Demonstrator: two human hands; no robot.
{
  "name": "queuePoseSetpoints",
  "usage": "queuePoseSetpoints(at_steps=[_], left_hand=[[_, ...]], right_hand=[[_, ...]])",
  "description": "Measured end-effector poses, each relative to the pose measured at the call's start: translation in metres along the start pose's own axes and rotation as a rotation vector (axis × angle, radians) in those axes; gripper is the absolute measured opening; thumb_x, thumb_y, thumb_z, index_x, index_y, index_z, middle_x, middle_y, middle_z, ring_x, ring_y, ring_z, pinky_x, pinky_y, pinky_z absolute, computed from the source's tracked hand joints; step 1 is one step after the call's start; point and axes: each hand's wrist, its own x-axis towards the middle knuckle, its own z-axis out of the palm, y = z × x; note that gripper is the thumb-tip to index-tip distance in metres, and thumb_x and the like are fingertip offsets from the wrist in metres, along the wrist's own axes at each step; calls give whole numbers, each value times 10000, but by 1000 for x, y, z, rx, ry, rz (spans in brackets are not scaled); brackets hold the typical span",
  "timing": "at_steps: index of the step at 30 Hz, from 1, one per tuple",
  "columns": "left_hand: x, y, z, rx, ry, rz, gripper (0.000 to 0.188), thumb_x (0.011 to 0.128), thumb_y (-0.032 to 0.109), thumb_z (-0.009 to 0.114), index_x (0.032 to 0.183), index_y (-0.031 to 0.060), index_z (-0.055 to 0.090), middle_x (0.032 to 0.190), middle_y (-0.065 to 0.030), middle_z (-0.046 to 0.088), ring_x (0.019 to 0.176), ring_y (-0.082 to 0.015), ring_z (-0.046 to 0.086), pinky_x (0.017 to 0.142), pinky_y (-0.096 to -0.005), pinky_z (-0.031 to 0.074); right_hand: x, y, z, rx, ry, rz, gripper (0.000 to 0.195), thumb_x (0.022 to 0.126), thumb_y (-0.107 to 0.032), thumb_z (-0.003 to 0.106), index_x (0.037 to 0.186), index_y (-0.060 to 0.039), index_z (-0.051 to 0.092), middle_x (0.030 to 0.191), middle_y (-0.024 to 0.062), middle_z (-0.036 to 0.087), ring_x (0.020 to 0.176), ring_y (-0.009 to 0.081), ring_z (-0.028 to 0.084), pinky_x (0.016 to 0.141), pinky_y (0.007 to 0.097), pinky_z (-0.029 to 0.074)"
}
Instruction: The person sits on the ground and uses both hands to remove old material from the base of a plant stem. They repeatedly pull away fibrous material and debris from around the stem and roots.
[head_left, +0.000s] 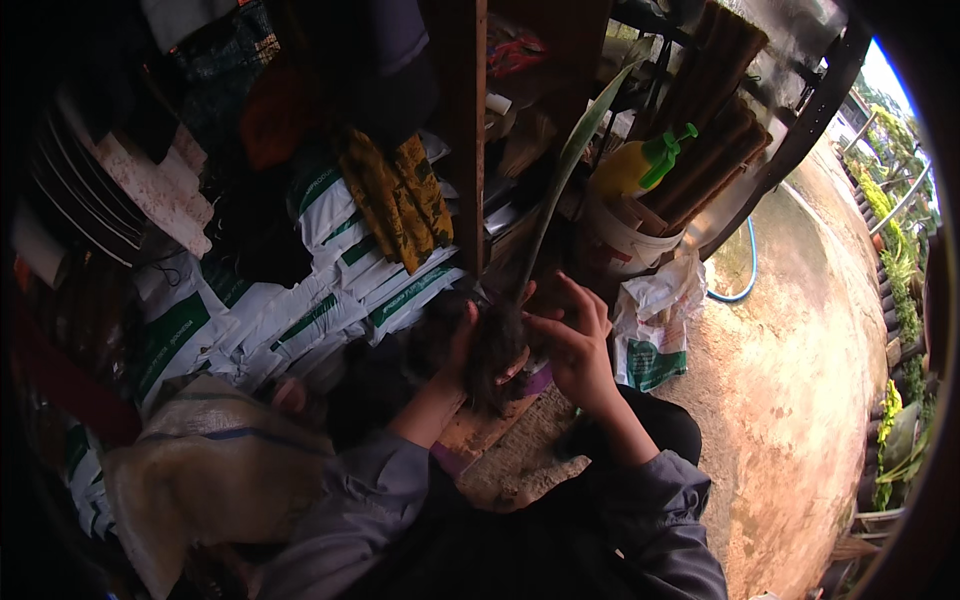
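A dark, fibrous clump (496, 352), which looks like a root ball with soil, is in front of me. From its top rises one long, narrow green leaf (564, 169), leaning up and to the right. My left hand (455, 349) grips the clump's left side, thumb upward. On the other side is my right hand (576, 334), its fingers apart and bent, fingertips at the clump near the leaf's base. Shadow hides exactly what they touch. Below the clump lies an orange-brown block or board (484, 431) with purple edges.
White-and-green plastic packs (322, 315) are piled to the left, beside a woven sack (217, 465). A wooden post (478, 142) stands ahead. Right of it, a white bucket (626, 251) holds a yellow-green sprayer (645, 165); a crumpled plastic bag (656, 322) and blue hose (752, 262) lie nearby.
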Motion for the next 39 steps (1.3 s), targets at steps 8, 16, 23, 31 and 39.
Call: queuePoseSetpoints(at_steps=[8,16,23,31,39], left_hand=[[-2,-5,-2,140,186,-9,734,931,604,325,1478,138,174,1041,-96,610,563,-109,572,460,-222,473],[-3,-7,-13,151,319,29,565,972,457,377,1424,119,336,996,-61,625,701,-86,610,583,-228,510],[2,-18,-13,1346,339,338,582,839,208,647,1358,53,433,1092,-121,618,970,-208,629,813,-339,514],[5,-25,4,1797,300,204,804,738,229,704,1432,141,310,1169,-165,564,988,-344,610,816,-392,520],[1,-24,12,1818,228,97,953,720,287,733,1475,160,166,1224,-150,532,1039,-311,596,794,-388,528]], right_hand=[[-2,-5,-9,-145,-63,-71,479,645,-30,646,1065,-257,682,1336,113,467,1205,314,423,977,431,271],[-2,-7,-3,-288,-96,-96,446,738,8,524,1167,-85,604,1310,113,500,1190,313,461,997,411,288],[-5,37,8,437,25,495,325,924,-145,529,1241,-82,570,1087,83,627,1066,190,559,933,332,357],[1,48,12,380,124,612,311,872,-266,628,1002,16,618,840,153,662,751,192,627,720,303,480],[11,52,-10,170,-29,712,262,881,-197,637,1017,26,651,819,83,686,759,93,620,681,261,479]])
